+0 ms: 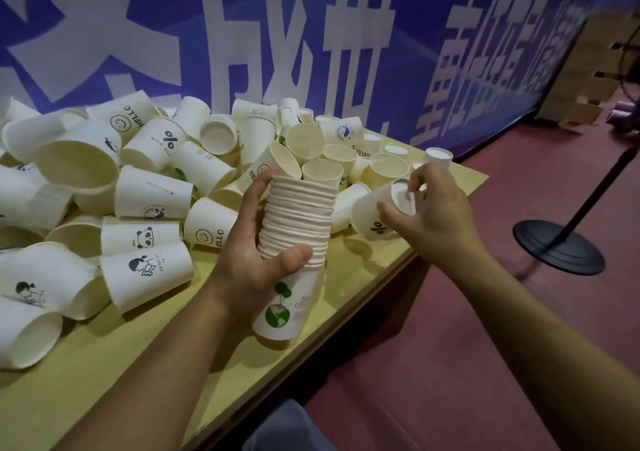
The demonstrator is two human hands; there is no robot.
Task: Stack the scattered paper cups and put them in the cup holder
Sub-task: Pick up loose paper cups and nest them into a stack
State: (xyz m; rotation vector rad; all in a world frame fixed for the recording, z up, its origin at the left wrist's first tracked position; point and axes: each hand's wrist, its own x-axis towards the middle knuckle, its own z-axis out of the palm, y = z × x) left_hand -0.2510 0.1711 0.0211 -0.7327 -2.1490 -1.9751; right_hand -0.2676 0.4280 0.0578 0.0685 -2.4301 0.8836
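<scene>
My left hand grips a tall stack of nested white paper cups above the table's front right part; the bottom cup shows a green globe print. To its right, my right hand holds a single white cup with a percent mark, lying on its side, with fingers on its base. A heap of loose white printed cups covers the left and back of the yellowish table. No cup holder is in view.
A blue banner with large white characters hangs right behind the table. To the right, a black round stand base with a pole sits on the red floor. Cardboard boxes stand at the far right.
</scene>
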